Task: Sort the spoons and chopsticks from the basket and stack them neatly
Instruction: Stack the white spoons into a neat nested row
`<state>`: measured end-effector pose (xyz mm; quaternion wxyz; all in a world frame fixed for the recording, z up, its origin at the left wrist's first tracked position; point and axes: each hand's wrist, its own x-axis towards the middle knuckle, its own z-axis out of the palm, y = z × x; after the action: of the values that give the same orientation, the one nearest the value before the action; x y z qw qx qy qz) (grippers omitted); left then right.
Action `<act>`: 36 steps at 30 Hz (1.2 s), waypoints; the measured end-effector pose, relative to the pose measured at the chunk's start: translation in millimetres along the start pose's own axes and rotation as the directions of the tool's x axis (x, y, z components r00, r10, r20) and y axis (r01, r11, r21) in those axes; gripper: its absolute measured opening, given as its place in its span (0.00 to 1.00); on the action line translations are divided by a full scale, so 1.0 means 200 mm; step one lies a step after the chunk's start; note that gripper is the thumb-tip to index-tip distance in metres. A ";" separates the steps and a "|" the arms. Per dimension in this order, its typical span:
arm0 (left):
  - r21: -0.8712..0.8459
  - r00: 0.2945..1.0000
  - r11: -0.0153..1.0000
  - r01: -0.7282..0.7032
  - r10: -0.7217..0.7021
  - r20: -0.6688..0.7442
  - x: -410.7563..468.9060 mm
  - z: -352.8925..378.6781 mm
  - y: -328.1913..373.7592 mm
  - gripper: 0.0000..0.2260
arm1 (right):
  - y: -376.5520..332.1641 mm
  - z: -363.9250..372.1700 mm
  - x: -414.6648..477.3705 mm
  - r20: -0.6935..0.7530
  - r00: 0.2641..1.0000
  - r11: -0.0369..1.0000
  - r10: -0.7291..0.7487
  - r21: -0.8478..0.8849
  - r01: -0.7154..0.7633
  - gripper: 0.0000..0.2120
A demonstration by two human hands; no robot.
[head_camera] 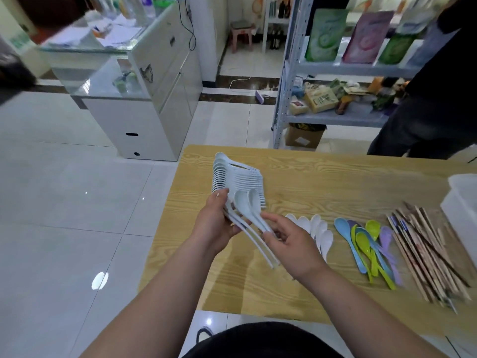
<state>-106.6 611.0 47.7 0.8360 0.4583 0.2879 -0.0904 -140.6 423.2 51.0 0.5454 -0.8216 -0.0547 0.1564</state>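
While the left hand [214, 223] curls round a fanned bundle of pale, glossy long-handled spoons [246, 202], gripping them just below their oval bowls, the right hand [286, 244] meets the same bundle lower down, thumb and forefinger pinching the slim handles and the other fingers loosely bent. The bundle is held in the air over the near left part of the table [309, 177], handles slanting down toward the person. Just behind it stands a long nested row of pale soup spoons [232, 177], so tightly packed that it reads as ribs; its near end is hidden by the left hand, and whether it touches that hand cannot be told. To the right of the hands, a fan of white spoons [321, 233] lies on the table, partly covered by the right hand. Further right is a heap of coloured spoons [361, 244] in blue, lime green and lilac plastic, then a bundle of wooden chopsticks [426, 254], blurred at its near ends. A white plastic container [462, 202] is cut off at the right edge. The table top is light wood grain. Beyond it, a metal shelf [335, 117] holds green and pink packets and a box whose print is too blurred to read.
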 end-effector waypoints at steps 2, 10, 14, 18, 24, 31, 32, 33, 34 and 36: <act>0.035 0.999 0.999 0.031 -0.032 0.037 -0.02 0.10 -0.06 0.14 | 0.05 -0.10 -0.01 -0.012 1.000 1.000 -0.010 0.020 0.010 0.19; 0.145 0.998 0.988 -0.059 0.060 -0.001 -0.09 0.40 -0.20 0.17 | 0.16 -0.32 -0.03 0.092 0.996 0.995 -0.018 0.100 0.009 0.18; 0.202 0.994 0.974 -0.104 0.108 -0.009 -0.09 0.48 -0.25 0.14 | 0.20 -0.44 -0.01 0.145 0.989 0.989 -0.039 0.144 0.018 0.17; 0.158 0.995 0.984 -0.078 0.086 -0.044 -0.09 0.50 -0.30 0.12 | 0.23 -0.50 -0.02 0.106 0.993 0.979 -0.059 0.199 0.037 0.17; 0.127 0.994 0.991 -0.038 0.050 -0.094 -0.08 0.56 -0.40 0.13 | 0.31 -0.50 -0.02 0.187 0.981 0.992 -0.054 0.119 0.032 0.16; 0.068 0.970 0.993 -0.098 0.110 -0.216 -0.04 0.55 -0.36 0.12 | 0.30 -0.44 -0.02 0.500 0.852 0.889 0.153 0.308 -0.340 0.18; 0.057 0.967 0.992 -0.110 0.121 -0.226 -0.04 0.56 -0.36 0.13 | 0.31 -0.43 -0.02 0.582 0.795 0.871 0.170 0.289 -0.397 0.18; 0.056 0.966 0.992 -0.116 0.126 -0.228 -0.03 0.56 -0.36 0.12 | 0.33 -0.42 -0.01 0.646 0.743 0.856 0.176 0.272 -0.439 0.17; 0.057 0.966 0.992 -0.111 0.122 -0.227 -0.03 0.56 -0.37 0.11 | 0.35 -0.42 -0.01 0.690 0.702 0.838 0.176 0.269 -0.474 0.15; 0.047 0.970 0.994 -0.097 0.105 -0.218 -0.02 0.54 -0.38 0.11 | 0.38 -0.41 0.01 0.734 0.652 0.794 0.188 0.277 -0.541 0.14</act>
<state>-99.7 479.6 39.9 0.7939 0.4947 0.3535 -0.0017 -118.6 320.8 9.8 0.6260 -0.5410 -0.0357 0.5606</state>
